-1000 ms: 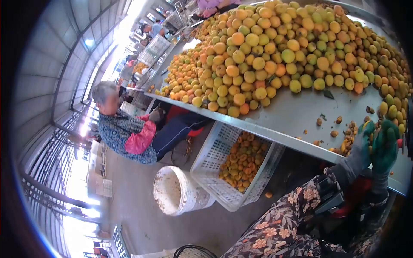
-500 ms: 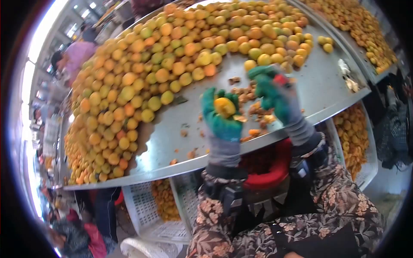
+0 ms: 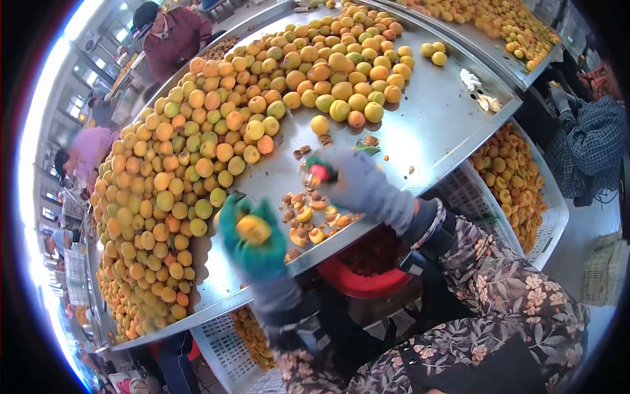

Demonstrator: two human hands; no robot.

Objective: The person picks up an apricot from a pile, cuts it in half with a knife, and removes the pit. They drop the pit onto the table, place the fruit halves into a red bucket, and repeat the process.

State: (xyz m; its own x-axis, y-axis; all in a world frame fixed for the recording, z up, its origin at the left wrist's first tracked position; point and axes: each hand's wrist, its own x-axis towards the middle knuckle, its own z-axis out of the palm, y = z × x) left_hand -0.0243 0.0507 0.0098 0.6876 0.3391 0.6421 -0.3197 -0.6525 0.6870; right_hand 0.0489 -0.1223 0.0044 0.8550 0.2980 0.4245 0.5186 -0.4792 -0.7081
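My left hand (image 3: 252,240), in a green and grey glove, holds a yellow-orange fruit (image 3: 254,229) in its curled fingers over the metal table (image 3: 420,141). To its upper right, my right hand (image 3: 335,176) is closed on a small red-handled tool (image 3: 319,172); the tool's tip is too blurred to make out. Just below my right hand lie fruit pieces and brown pits (image 3: 300,230) near the table's front edge. A large heap of whole yellow, orange and green fruit (image 3: 190,141) covers the left and back of the table.
Below the front edge sit a red basin (image 3: 357,282) and white crates, one with halved fruit (image 3: 508,174) at right. Crumpled white items (image 3: 470,80) lie at the table's right. People stand at the left, at the back and at right (image 3: 587,148). Another fruit-covered table is behind.
The view has shifted right. My left hand, still holding a fruit, has moved left and down in view; my right hand has moved left and down, its wrist turned, the red tool still in it.
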